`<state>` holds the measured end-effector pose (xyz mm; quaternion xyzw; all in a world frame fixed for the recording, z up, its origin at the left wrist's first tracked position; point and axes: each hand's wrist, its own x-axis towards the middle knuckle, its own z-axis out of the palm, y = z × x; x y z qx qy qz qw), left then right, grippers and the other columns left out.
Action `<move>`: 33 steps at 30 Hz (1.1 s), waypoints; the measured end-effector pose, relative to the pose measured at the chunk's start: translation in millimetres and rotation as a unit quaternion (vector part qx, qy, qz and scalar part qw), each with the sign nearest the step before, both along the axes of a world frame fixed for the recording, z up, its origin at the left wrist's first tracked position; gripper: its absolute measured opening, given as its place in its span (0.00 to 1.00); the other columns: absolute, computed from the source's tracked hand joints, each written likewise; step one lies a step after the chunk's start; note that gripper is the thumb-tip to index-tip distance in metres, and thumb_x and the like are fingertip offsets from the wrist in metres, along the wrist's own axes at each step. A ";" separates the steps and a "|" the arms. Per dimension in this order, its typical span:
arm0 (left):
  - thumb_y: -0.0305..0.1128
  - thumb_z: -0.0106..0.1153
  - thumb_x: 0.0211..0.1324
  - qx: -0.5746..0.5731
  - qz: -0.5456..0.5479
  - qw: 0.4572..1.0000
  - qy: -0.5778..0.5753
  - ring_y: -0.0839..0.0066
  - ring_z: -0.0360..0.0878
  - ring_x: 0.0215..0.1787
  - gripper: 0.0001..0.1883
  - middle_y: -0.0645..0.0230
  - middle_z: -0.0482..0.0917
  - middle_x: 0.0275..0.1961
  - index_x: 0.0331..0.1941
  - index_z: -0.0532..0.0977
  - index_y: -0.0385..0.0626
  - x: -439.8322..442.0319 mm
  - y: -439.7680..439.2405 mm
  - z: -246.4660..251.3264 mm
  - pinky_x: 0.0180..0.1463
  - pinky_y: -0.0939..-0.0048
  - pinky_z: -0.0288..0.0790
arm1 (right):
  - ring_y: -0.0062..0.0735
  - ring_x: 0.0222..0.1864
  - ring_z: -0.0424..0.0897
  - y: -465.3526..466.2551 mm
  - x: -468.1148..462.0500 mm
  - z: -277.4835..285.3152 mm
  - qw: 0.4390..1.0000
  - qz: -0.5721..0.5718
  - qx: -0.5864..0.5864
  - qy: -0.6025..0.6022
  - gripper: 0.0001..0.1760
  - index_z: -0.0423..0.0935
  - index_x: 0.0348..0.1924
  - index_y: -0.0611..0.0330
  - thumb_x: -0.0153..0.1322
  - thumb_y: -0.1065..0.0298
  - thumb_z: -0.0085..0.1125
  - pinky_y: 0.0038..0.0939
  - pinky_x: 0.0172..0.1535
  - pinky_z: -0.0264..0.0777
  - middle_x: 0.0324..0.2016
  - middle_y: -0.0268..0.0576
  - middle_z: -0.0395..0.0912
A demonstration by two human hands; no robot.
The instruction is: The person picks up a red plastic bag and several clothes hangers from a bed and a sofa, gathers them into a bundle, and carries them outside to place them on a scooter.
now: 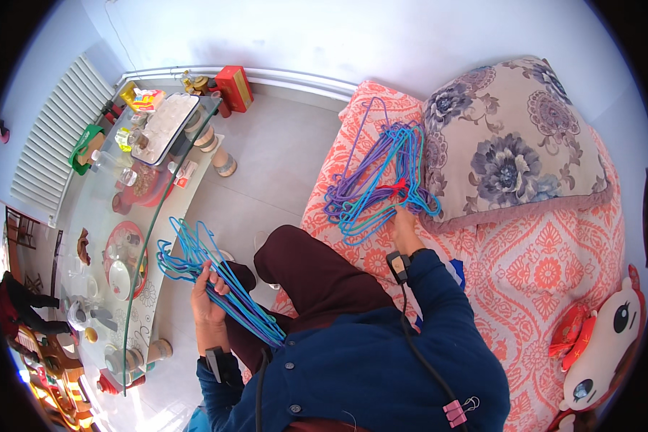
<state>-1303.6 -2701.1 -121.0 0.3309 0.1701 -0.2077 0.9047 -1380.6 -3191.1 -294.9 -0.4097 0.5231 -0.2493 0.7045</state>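
A bunch of blue, teal and purple clothes hangers (pixel 248 316) is gripped in my left hand (pixel 209 297), slanting across my lap with the hooks towards the glass table. My right hand (pixel 405 229) reaches to a tangled pile of clothes hangers (pixel 378 162) on the patterned bed cover (pixel 540 270). That pile is mostly purple and blue, with a red piece (pixel 393 188) among them. My right fingers touch its near edge; they are partly hidden, so whether they hold a hanger cannot be told.
A floral cushion (pixel 507 146) lies beside the pile, against the wall. To the left stands a glass table (pixel 159 216) carrying a tray (pixel 164 129), a bottle and dishes. A red box (pixel 234 89) is on the floor. A plush toy (pixel 602 345) lies at far right.
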 end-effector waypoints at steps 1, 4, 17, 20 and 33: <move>0.31 0.52 0.65 -0.009 0.001 1.000 -0.006 0.80 0.65 0.21 0.11 0.75 0.68 0.24 0.50 0.70 0.45 -1.5 1.0 0.6 0.23 0.79 0.62 | 0.34 0.28 0.76 2.9 -0.3 4.8 0.996 -0.020 0.060 -0.063 0.13 0.74 0.35 0.60 0.70 0.59 0.61 0.37 0.32 0.72 0.27 0.38 0.75; 0.31 0.52 0.65 -0.025 -0.012 0.999 -0.016 0.80 0.65 0.22 0.11 0.75 0.67 0.24 0.50 0.70 0.45 -4.0 2.7 2.1 0.24 0.79 0.62 | 0.31 0.22 0.73 10.2 -3.6 24.4 0.986 -0.061 0.080 -0.135 0.11 0.72 0.34 0.56 0.72 0.58 0.57 0.35 0.27 0.70 0.21 0.34 0.70; 0.37 0.52 0.66 -0.001 -0.052 0.997 -0.049 0.81 0.59 0.15 0.11 0.75 0.62 0.17 0.46 0.72 0.45 -4.0 -14.7 18.2 0.20 0.78 0.57 | 0.16 0.10 0.56 69.1 4.5 202.6 0.897 0.269 -0.069 -0.343 0.14 0.69 0.38 0.56 0.78 0.55 0.44 0.21 0.13 0.50 0.15 0.29 0.60; 0.36 0.53 0.65 0.032 -0.060 0.996 -0.058 0.81 0.59 0.14 0.12 0.75 0.63 0.16 0.47 0.71 0.42 -4.8 -24.9 38.3 0.19 0.77 0.56 | 0.16 0.12 0.58 109.3 27.6 232.2 0.844 0.393 -0.023 -0.364 0.14 0.69 0.39 0.56 0.79 0.56 0.39 0.20 0.16 0.52 0.17 0.30 0.62; 0.39 0.58 0.63 0.056 0.011 0.993 -0.102 0.69 0.76 0.52 0.23 0.59 0.76 0.54 0.58 0.68 0.42 0.6 -47.9 63.4 0.55 0.63 0.73 | 0.45 0.25 0.73 301.3 75.9 220.7 0.646 0.665 -0.327 -0.185 0.18 0.67 0.38 0.64 0.78 0.55 0.41 0.39 0.30 0.66 0.24 0.49 0.73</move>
